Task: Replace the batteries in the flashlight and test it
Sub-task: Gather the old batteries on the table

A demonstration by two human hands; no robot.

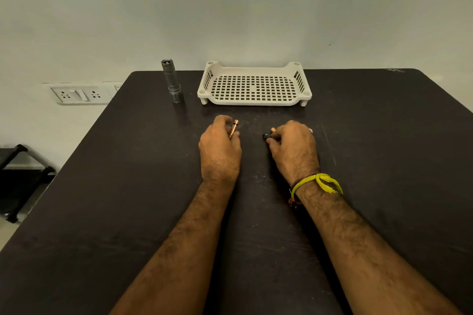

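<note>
Head view looks down over my two forearms onto a dark tabletop (128,212) that fills the lower part of the frame. My left hand (220,151) sits just left of centre, fingers curled around a slim copper-coloured battery (234,128); its tip pokes up and away from my knuckles, tilted toward the top of the frame. My right hand (294,147) lies just right of centre, well apart from the left, its fingers curled and pinching a small black part (266,136) at the fingertips. A bit of orange shows just above that part, against my fingers, but it is too small for me to tell what it is. A yellow thread band (317,181) is tied around my right wrist.

Toward the upper left of the table stands the silver flashlight body (172,80), upright on its wider end, with the open narrow end pointing up. Just to its right, at the upper centre, a white perforated plastic tray (256,102) rests on short feet; the two are near each other but not touching. Both sit beyond my hands, close to the far edge by the pale wall (230,7). At the left of the frame, a white switch-and-socket panel (82,94) is set in that wall.
</note>
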